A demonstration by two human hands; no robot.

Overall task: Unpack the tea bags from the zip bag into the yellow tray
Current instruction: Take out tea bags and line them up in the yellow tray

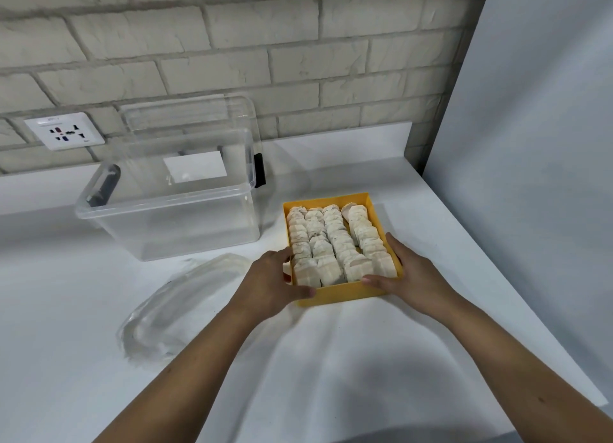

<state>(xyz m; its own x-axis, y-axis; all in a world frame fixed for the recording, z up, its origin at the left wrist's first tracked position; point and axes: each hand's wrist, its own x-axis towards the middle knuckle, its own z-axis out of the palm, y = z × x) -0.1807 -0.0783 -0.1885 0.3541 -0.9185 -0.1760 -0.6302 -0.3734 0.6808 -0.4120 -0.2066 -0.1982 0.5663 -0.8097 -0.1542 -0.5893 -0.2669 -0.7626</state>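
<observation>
White counter, brick wall; left grip, right grip clasp yellow tray of tea bags.

You are wearing the single wide-angle camera on your head, and it is looking forward and down from close above the white counter, facing the brick wall, with the yellow tray sitting near mid-frame.

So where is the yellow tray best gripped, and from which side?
Take the yellow tray by its long side walls at the near corners, one hand from each side, as the left hand and right hand hold it. Tea bags fill the open top, so only the outer walls are free.
</observation>
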